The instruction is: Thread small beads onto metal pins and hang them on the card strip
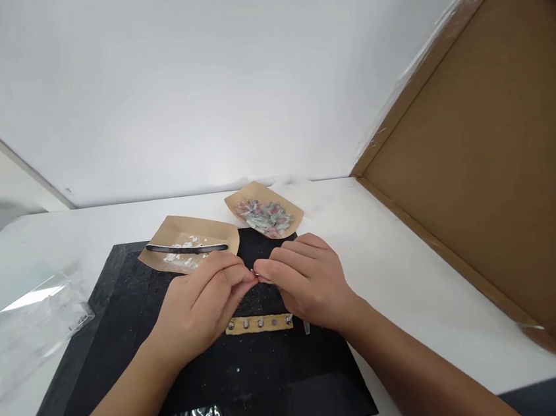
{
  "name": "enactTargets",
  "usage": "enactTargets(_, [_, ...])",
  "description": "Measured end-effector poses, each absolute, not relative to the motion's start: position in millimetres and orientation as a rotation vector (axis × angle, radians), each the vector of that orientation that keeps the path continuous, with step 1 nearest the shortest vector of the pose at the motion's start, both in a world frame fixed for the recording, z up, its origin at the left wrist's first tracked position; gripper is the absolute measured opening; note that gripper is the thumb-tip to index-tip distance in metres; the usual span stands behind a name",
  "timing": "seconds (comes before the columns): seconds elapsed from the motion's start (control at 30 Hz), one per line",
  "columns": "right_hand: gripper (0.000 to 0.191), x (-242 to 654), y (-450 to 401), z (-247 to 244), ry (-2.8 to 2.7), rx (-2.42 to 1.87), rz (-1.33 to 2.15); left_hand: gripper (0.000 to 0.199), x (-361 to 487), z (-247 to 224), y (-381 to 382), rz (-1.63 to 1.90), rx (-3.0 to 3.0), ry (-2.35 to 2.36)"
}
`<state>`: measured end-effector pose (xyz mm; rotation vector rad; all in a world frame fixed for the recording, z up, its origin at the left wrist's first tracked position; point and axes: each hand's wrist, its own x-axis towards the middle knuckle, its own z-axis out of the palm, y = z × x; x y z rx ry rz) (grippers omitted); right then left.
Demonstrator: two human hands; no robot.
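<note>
My left hand (203,305) and my right hand (310,281) meet fingertip to fingertip over a black mat (266,381). Between them is a tiny shiny metal piece (255,273), too small to name; both hands are closed in a pinch at it, and how each shares the hold is hidden. Below the fingers lies a tan strip (253,324) carrying several small metal pieces in a row. A small clear sliver (307,328) rests on the mat just under my right hand.
Behind my left hand a cardboard tray (161,233) holds white bits, with a dark curved stick (187,248) across it. Another cardboard tray (241,195) holds many small clear packets. A clear plastic box (37,326) stands left; a large cardboard panel (477,167) rises at right.
</note>
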<state>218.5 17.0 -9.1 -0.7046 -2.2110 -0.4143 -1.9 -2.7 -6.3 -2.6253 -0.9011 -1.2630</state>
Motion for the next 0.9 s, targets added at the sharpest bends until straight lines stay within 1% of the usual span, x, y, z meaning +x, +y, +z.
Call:
enactTargets(0.2, [0.022,217.8,18.1,-8.8,-2.2,-0.701,-0.405,0.015,-1.5,-6.2,-4.2,-1.292,-2.637,-0.903])
enactTargets(0.43, [0.018,219.0,20.6,-10.6,-2.204,-0.686,-0.376,0.023,-2.7,-6.4,-4.6,-1.298,-2.652,-0.853])
enactTargets(0.67, [0.022,221.1,19.9,-12.4,-2.193,-0.702,-0.344,0.026,-4.1,-9.2,-4.8,-1.345,-2.655,-0.824])
enactTargets(0.8, [0.02,221.5,20.1,-11.4,-2.176,-0.701,-0.325,0.031,-4.9,-8.0,-7.1,-1.398,-2.63,-0.788])
enactTargets(0.9, [0.019,221.7,20.8,-11.0,-2.18,-0.703,-0.326,0.031,-3.9,-5.7,-7.5,-1.421,-2.615,-0.803])
